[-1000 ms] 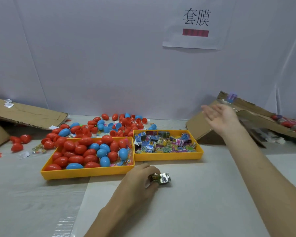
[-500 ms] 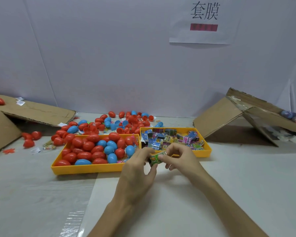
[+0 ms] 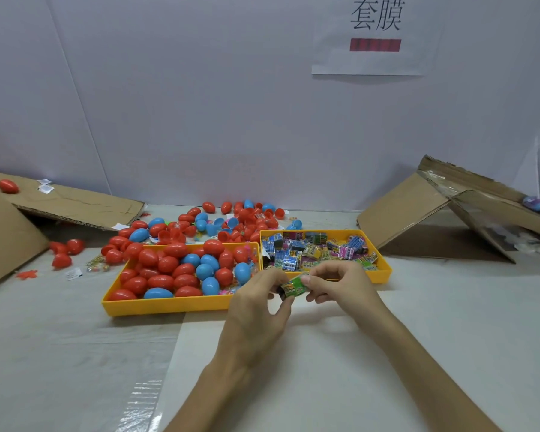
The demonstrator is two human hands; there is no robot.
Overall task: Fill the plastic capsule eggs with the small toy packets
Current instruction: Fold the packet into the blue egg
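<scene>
A small green toy packet (image 3: 294,285) is held above the table between both hands, just in front of the two yellow trays. My left hand (image 3: 256,302) pinches its left end and my right hand (image 3: 340,283) pinches its right end. The left yellow tray (image 3: 169,305) holds several red and blue capsule eggs (image 3: 181,271). The right yellow tray (image 3: 384,269) holds several small colourful toy packets (image 3: 312,249).
More red and blue eggs (image 3: 231,216) lie loose behind the trays by the white wall. A flattened cardboard box (image 3: 60,204) sits at the left with a red egg on it. Another cardboard box (image 3: 434,207) leans at the right. A few red eggs (image 3: 64,249) lie at the left.
My right hand came back from the right-hand cardboard box and joined my left hand on the packet. The packet has been lifted off the table and is now held between both hands.
</scene>
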